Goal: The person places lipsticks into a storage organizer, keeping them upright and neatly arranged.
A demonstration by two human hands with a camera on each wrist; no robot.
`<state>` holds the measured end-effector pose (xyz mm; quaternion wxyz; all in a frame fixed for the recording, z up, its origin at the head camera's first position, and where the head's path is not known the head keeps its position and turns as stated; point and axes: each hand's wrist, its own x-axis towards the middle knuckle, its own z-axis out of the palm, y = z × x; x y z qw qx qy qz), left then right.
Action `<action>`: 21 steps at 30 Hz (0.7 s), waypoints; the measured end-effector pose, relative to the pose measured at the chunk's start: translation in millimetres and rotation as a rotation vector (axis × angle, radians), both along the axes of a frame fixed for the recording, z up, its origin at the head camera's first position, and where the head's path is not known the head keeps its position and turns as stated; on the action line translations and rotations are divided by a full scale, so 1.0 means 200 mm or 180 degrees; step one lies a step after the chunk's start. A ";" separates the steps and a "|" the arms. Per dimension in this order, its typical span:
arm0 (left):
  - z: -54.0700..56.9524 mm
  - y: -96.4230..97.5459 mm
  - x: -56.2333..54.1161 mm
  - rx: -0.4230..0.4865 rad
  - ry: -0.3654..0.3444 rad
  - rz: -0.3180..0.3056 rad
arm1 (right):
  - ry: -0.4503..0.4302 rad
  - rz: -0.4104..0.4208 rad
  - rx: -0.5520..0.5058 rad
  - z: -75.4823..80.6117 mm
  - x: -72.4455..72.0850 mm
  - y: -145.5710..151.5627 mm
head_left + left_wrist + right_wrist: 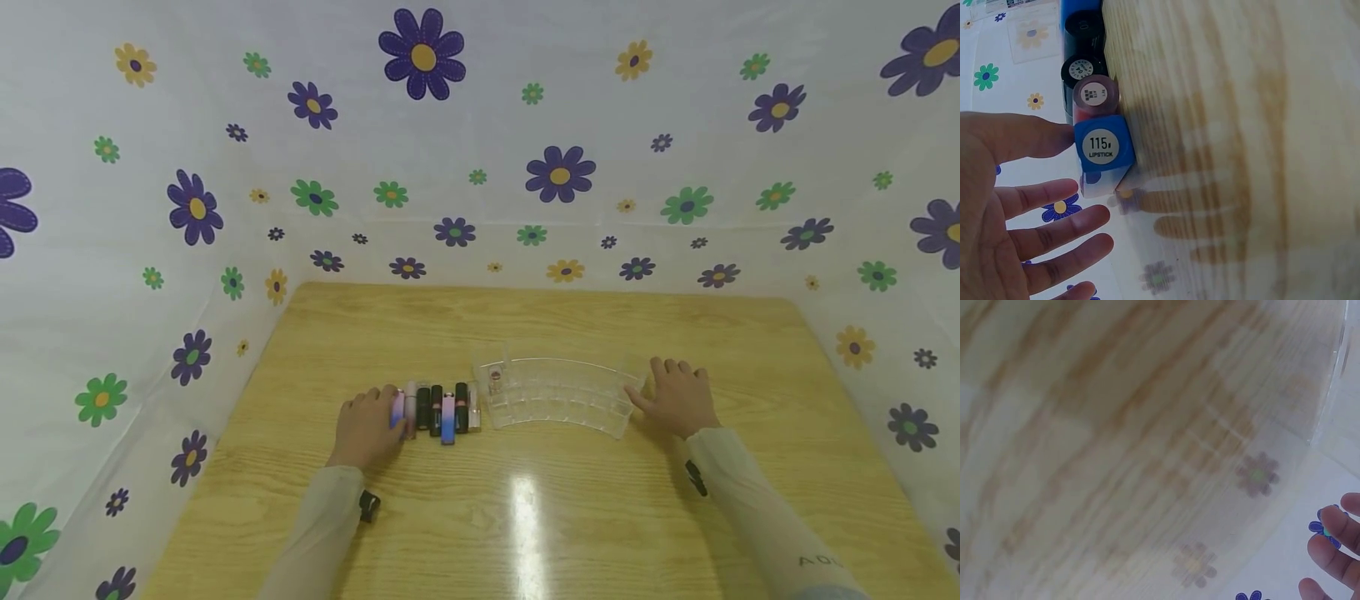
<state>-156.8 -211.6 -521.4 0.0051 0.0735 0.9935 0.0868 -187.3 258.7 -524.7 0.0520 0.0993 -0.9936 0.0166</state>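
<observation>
A row of lipstick tubes lies side by side on the table, left of a clear, curved, tiered display stand (558,392). My left hand (365,429) is at the row's left end, beside a pink-and-blue lipstick (1102,147) labelled 115. Its thumb tip is right at that tube, while the other fingers stretch out loosely below it. Farther along are a pale pink tube (410,408), dark tubes (423,408) and another pink-and-blue lipstick (447,418). My right hand (678,396) has its thumb at the stand's right end, fingers spread and relaxed.
One small tube (495,377) stands in the stand's back left compartment. The wood-grain table (420,533) is glossy and reflects light. A white flowered sheet (480,125) encloses the back and both sides.
</observation>
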 end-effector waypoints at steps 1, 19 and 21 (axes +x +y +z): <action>-0.01 0.00 0.00 -0.0004 -0.0004 0.0005 | -0.0007 0.0006 0.0005 0.00 0.00 0.00; -0.04 0.00 -0.01 0.0010 -0.0050 0.0089 | -0.0012 -0.0001 0.0003 -0.01 0.00 0.00; -0.04 0.00 -0.01 -0.0006 -0.0073 0.0104 | -0.0006 0.0000 -0.0003 -0.01 0.00 0.00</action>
